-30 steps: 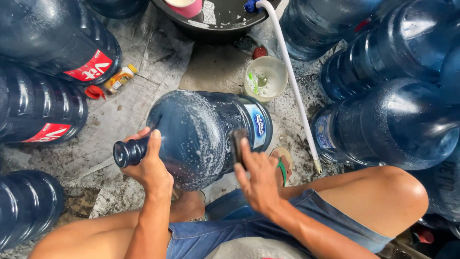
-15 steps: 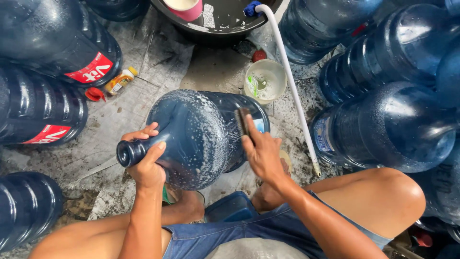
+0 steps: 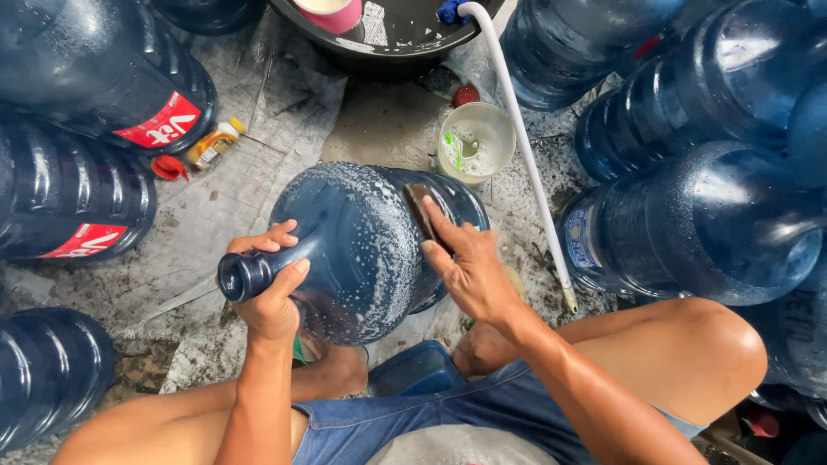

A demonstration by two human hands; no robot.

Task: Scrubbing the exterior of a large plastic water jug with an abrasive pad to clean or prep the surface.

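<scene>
The left hand (image 3: 271, 297) gripped a soapy jug's (image 3: 362, 245) neck; the right hand (image 3: 469, 271) pressed a scrubber (image 3: 424, 211) flat against it. The slick jug could slip loose.

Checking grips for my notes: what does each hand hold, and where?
Left hand grips the soapy water jug by its neck. Right hand presses a dark scrubber on its side.

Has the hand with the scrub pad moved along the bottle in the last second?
Yes. The right hand with the pad slid up the bottle, away from the person and toward the small soapy bowl.
</scene>
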